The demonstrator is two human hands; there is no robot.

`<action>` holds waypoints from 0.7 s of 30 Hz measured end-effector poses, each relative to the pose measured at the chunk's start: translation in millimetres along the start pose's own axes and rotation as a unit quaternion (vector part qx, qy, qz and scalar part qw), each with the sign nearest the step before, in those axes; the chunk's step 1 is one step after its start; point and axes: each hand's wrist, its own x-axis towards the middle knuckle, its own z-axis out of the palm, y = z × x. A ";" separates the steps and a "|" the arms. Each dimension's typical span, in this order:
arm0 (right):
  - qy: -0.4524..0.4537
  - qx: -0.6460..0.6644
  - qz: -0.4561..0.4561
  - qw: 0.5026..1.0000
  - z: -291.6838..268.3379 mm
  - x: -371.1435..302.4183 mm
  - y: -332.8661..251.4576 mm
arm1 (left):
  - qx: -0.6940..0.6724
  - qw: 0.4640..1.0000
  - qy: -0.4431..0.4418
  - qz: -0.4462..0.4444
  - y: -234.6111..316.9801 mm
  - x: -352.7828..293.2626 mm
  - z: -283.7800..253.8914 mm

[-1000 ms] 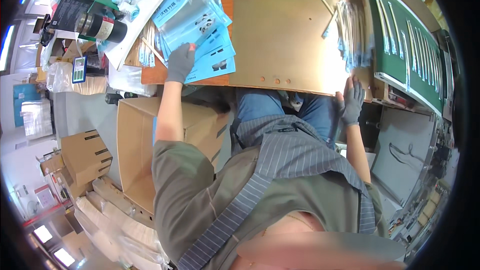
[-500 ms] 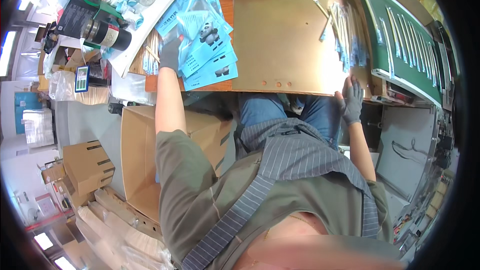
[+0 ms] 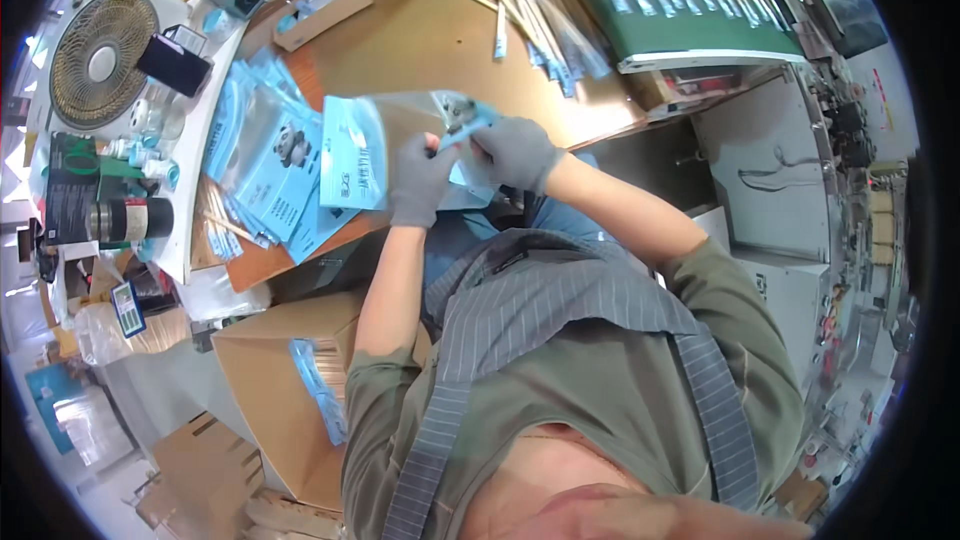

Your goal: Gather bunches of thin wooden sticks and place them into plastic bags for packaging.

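Note:
A light-blue and clear plastic packaging bag point(image 3: 347, 162) with a panda print is held up over the table's front edge. My left hand point(image 3: 420, 180), in a grey glove, is closed on one edge of it. Gripping the bag's other side, close by, is my gloved right hand point(image 3: 518, 152). The bag looks flat, though its inside is partly hidden. To the left lies a pile of similar blue bags point(image 3: 265, 175). Thin wooden sticks point(image 3: 222, 225) poke out beside that pile. Farther off, a loose heap of sticks in blue-ended wrappers point(image 3: 545, 25) rests on the tan board point(image 3: 420, 35).
A green tray point(image 3: 650, 32) with a row of wrapped sticks stands at the far right. On the white side table point(image 3: 190, 190) are a fan point(image 3: 100, 58), a phone point(image 3: 173, 65) and a dark thermos point(image 3: 130, 220). Below left, an open carton point(image 3: 270, 370) holds a filled blue pack point(image 3: 318, 390).
My left hand has lifted a bag off the pile and brought it right. My right hand has come from the table's right edge to grip it. The head view has turned.

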 end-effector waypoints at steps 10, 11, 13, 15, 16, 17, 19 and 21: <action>0.301 -0.320 -0.291 0.850 -16.3 8.8 8.8 | 0.170 0.980 0.011 0.106 116.1 -27.8 -21.6; 0.326 -0.196 -0.333 0.863 -30.8 16.8 5.8 | 0.160 0.977 0.043 0.131 135.9 -26.6 -32.0; 0.078 -0.176 -0.221 0.956 -116.7 10.0 -53.7 | 0.176 0.950 0.140 0.219 174.8 -35.4 -62.1; 0.130 -0.165 -0.234 0.949 -121.8 9.9 -55.2 | 0.140 0.883 0.281 0.348 206.7 -52.6 -70.1; 0.180 -0.154 -0.251 0.939 -125.5 10.8 -54.4 | 0.107 0.881 0.220 0.405 218.2 -56.0 -73.8; 0.229 -0.143 -0.267 0.925 -128.7 11.9 -53.3 | 0.074 0.871 0.156 0.459 225.3 -56.8 -76.1; 0.330 -0.120 -0.301 0.887 -135.1 12.2 -53.9 | 0.288 0.846 0.138 0.427 211.4 -38.7 -73.1; 0.303 -0.054 -0.304 0.902 -112.1 28.7 -53.7 | 0.260 0.924 0.116 0.255 186.1 -11.2 -81.5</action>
